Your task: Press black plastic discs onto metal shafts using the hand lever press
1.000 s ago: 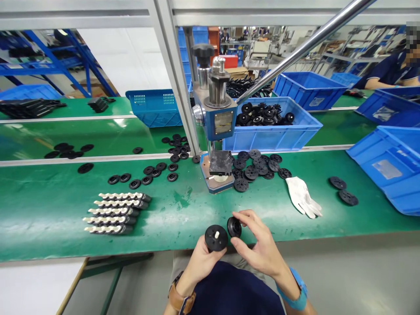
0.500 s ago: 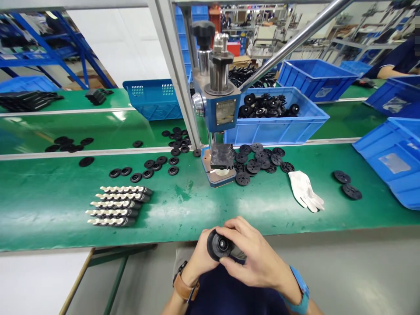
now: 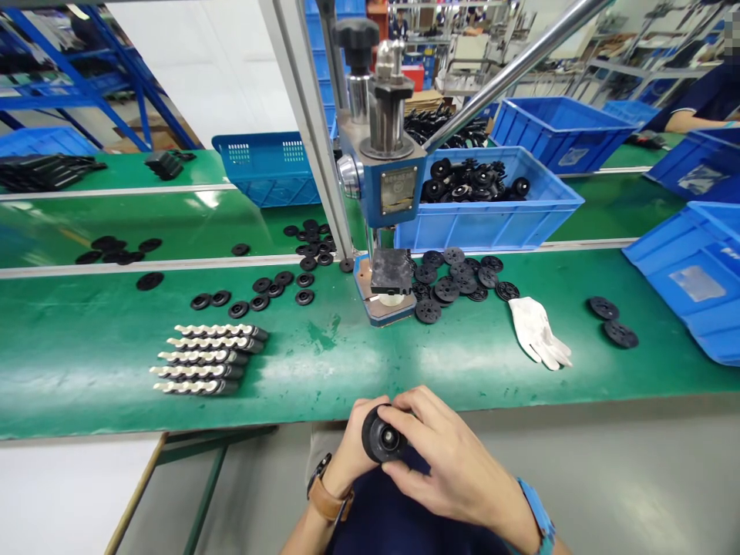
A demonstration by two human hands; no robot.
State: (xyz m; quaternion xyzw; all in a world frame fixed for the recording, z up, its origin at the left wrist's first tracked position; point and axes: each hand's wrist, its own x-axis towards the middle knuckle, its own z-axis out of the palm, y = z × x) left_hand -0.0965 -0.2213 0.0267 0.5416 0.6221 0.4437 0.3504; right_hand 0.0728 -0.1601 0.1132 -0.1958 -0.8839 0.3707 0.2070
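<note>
Green bench (image 3: 347,366) ahead; L grip (image 3: 351,447) & R grip (image 3: 448,456) hold blk disc (image 3: 377,439).

bare table (image 3: 324,378) lies before the hands (image 3: 444,456), the press (image 3: 377,193) blocking farther ahead.

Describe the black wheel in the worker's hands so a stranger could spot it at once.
Find the blue press on the long green table. Below it in the picture, by the near edge, the left hand and the right hand grip the black wheel. Unlike the loose black discs on the table, it is held, a pale dot at its centre.
</note>
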